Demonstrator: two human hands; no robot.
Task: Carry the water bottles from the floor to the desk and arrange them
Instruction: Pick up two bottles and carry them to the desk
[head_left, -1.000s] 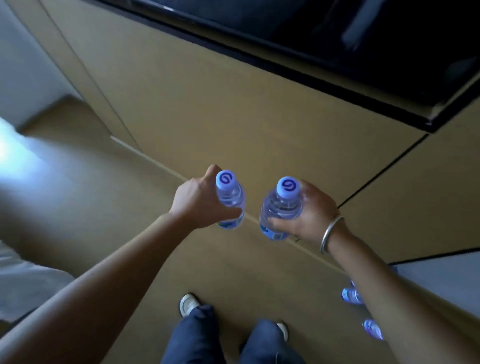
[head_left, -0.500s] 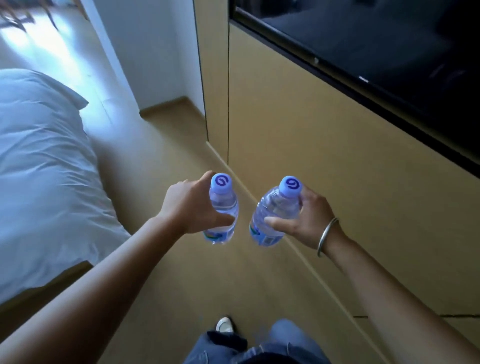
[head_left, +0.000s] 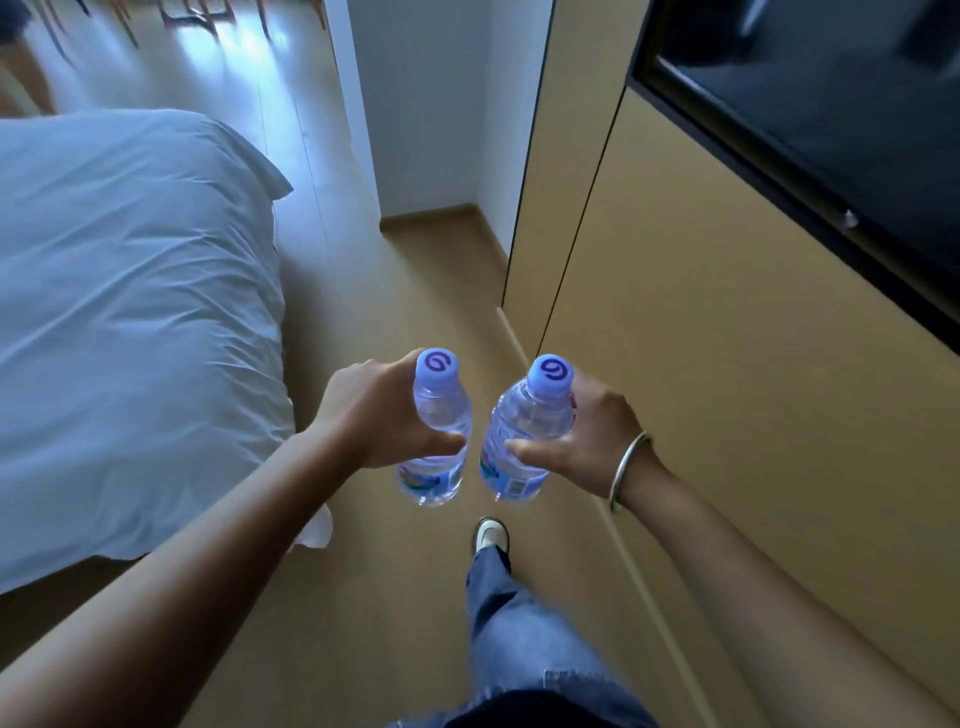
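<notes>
I carry two clear water bottles with pale blue caps, upright, at waist height over the wooden floor. My left hand (head_left: 375, 413) grips the left bottle (head_left: 440, 410) around its body. My right hand (head_left: 582, 436), with a metal bangle on the wrist, grips the right bottle (head_left: 524, 421) the same way. The bottles hang side by side, a small gap between them. No desk is in view.
A bed with a white duvet (head_left: 130, 322) fills the left. A tan cabinet wall (head_left: 727, 395) with a dark screen (head_left: 831, 104) runs along the right. A narrow strip of wooden floor (head_left: 395, 291) leads ahead between them. My shoe (head_left: 491, 535) steps forward.
The view has swung left from facing the cabinet to looking along the passage. The bed has come into sight and the bottles on the floor have dropped out of view. Both hands keep their grips.
</notes>
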